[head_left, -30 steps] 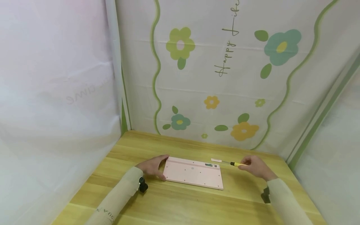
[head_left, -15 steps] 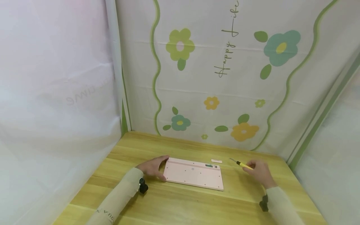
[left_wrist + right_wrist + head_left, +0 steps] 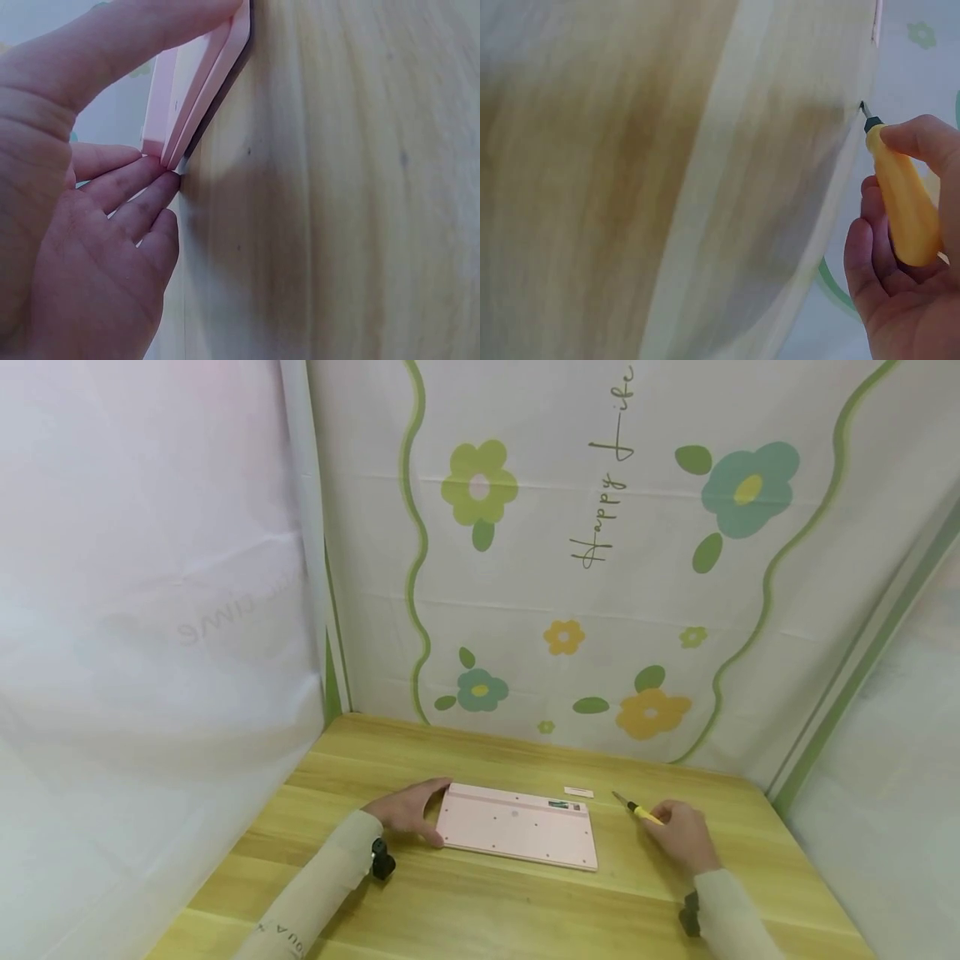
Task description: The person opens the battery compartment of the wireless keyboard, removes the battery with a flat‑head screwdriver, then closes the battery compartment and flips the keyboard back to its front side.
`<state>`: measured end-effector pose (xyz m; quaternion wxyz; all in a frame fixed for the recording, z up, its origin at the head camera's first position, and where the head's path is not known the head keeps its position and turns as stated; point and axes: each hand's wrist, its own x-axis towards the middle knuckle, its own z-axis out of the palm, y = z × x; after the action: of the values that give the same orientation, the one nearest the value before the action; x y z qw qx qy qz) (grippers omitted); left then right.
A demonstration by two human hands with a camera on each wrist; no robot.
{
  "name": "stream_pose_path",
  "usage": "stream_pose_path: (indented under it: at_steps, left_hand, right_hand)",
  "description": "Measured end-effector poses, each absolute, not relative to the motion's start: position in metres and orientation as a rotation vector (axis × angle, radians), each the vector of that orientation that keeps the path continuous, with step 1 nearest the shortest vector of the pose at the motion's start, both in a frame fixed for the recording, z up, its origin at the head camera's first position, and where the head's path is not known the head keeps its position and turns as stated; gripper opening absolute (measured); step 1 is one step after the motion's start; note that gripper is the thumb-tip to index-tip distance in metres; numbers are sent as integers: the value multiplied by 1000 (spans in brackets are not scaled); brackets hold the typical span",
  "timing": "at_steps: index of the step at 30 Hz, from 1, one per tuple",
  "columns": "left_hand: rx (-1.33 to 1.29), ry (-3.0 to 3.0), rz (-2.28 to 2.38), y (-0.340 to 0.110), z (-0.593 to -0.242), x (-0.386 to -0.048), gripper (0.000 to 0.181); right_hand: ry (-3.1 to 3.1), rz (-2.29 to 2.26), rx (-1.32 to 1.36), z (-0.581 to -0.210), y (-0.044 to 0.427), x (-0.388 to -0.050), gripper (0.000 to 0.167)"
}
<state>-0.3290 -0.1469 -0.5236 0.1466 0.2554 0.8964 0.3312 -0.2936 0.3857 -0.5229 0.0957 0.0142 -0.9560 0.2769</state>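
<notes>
A pink keyboard-like panel point(image 3: 517, 831) lies underside up on the wooden table, an open compartment near its upper right corner. My left hand point(image 3: 406, 811) grips its left end, thumb on the near corner and fingers at the far one; the left wrist view shows the fingertips against the panel's edge point(image 3: 196, 97). My right hand point(image 3: 684, 835) holds a yellow-handled screwdriver point(image 3: 643, 814), its tip pointing left and away from me. In the right wrist view the thumb and curled fingers surround the yellow handle point(image 3: 904, 199). A small pink cover point(image 3: 578, 792) lies just beyond the panel's upper right corner.
The wooden table point(image 3: 480, 910) is bordered at the back by a white curtain point(image 3: 525, 585) with printed flowers. More white fabric point(image 3: 150, 693) hangs along the left side and on the right.
The screwdriver has left the small cover and moved right and nearer with my right hand, turning its shaft to slant. My left hand keeps its hold on the panel.
</notes>
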Motion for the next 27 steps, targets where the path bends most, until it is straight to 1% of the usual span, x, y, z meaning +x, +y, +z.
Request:
stream_pose_path:
  at_steps: [13,22,27]
  left_hand:
    - [747,2572,955,-147,-526,-330,120]
    - [744,2578,950,-148,-527,-331,119]
    - [741,2560,970,-148,-525,-330,119]
  right_hand:
    - [-2898,789,61,-529,386,-297,19]
    - [-2913,781,68,-529,384,-296,24]
    - [-2915,750,130,-528,385,-294,28]
